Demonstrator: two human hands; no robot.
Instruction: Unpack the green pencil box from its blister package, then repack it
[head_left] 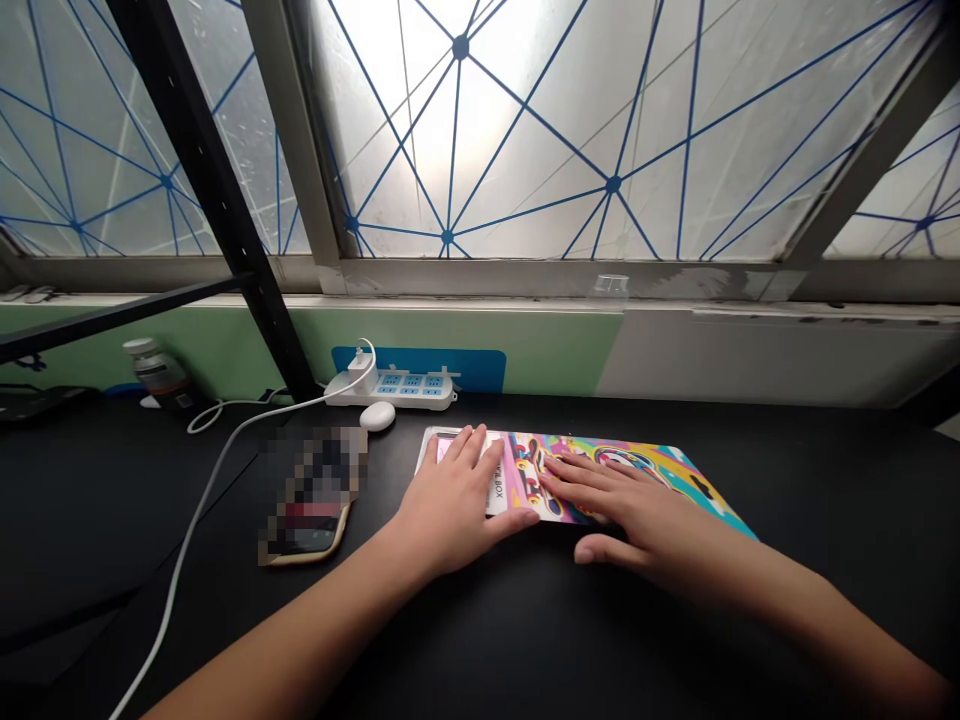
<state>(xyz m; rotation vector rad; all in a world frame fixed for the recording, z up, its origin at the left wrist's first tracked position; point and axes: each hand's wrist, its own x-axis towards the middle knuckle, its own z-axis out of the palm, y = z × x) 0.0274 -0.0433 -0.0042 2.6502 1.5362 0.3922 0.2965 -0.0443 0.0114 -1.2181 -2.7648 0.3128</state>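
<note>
A flat, colourful printed box or folder (697,480) lies on the black table, its left end pink and white with partly covered lettering that reads "BOX". My left hand (461,500) lies on its left part, fingers spread, the thumb along the near edge. On the middle of the printed surface rests my right hand (619,500), fingers stretched out and pointing left, its thumb on the table side of the near edge. Neither hand grips anything. Both palms hide parts of the print.
Left of the box lies a phone (322,540), partly blurred out, crossed near by a white cable (180,560). Behind are a white earbud case (377,416), a power strip (412,388) and a bottle (159,372). A black metal post (225,210) rises at the left.
</note>
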